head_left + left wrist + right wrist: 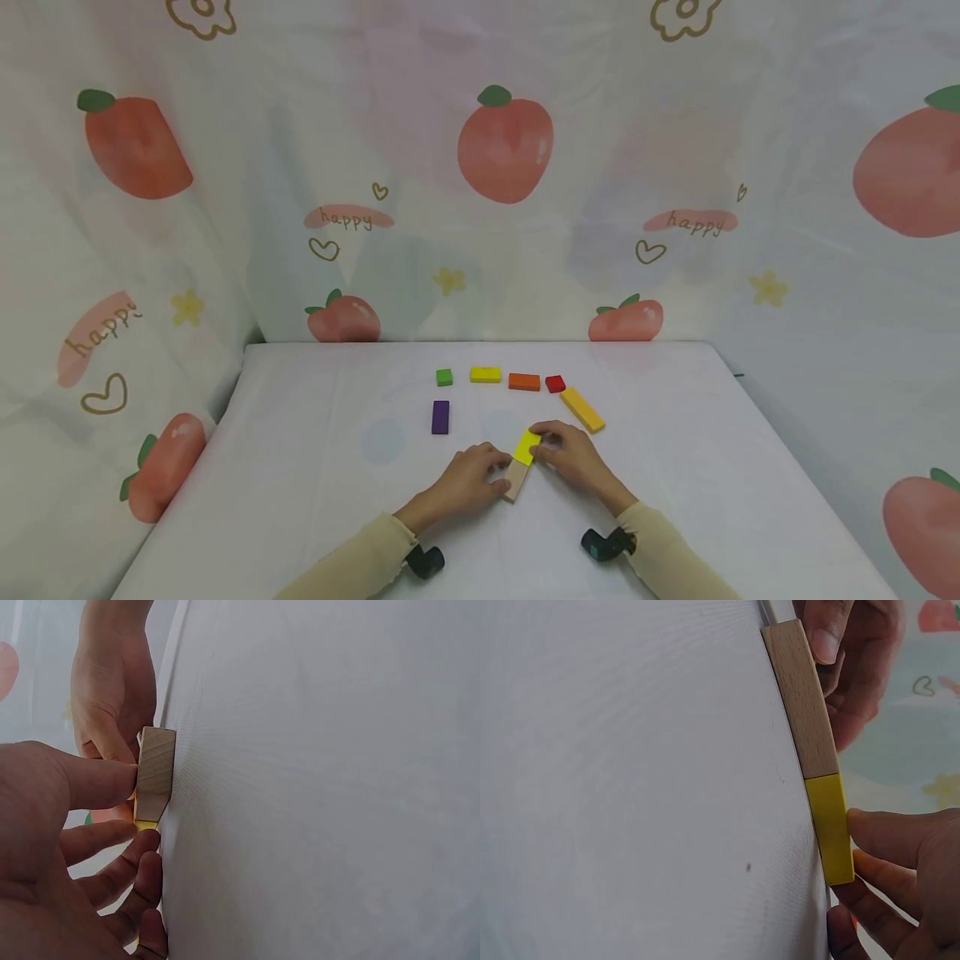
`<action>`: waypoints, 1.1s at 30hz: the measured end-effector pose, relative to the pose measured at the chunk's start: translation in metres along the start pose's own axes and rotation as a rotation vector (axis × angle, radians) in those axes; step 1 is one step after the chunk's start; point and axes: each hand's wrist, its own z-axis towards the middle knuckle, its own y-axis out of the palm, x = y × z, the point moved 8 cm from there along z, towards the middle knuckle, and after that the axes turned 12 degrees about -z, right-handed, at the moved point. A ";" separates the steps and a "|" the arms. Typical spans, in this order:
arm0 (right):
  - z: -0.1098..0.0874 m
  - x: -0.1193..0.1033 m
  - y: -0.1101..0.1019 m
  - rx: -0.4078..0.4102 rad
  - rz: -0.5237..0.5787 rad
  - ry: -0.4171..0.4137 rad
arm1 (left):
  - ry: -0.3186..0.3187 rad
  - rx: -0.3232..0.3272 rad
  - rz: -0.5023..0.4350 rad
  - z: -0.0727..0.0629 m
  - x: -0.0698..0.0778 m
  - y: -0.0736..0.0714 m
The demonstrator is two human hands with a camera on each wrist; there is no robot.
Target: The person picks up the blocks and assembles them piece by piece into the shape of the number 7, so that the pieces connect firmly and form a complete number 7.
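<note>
A yellow block (527, 447) and a plain wooden block (515, 481) lie end to end on the white table, touching, in a slanted line. My right hand (576, 457) holds the yellow block, its thumb against the block and a finger at the far end in the right wrist view. On the other side, my left hand (467, 481) grips the wooden block, thumb on it and index finger close to the seam. The wooden block's bare end (156, 769) faces the left wrist camera. Its remaining left fingers rest low by the tabletop.
Behind the hands an arc of blocks lies on the table (315, 433): purple (440, 417), green (444, 377), another yellow (485, 375), orange (524, 382), red (555, 384) and a long amber one (582, 410). Fruit-printed cloth (420, 250) hangs around the table.
</note>
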 end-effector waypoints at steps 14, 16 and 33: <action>-0.002 0.005 -0.001 -0.015 -0.031 0.004 | -0.002 -0.001 -0.010 0.001 0.000 0.001; -0.003 0.005 -0.004 -0.015 -0.025 -0.001 | -0.002 0.002 -0.005 0.001 0.000 0.001; -0.007 0.003 -0.041 0.040 -0.026 -0.051 | 0.000 -0.005 0.000 -0.001 0.004 -0.001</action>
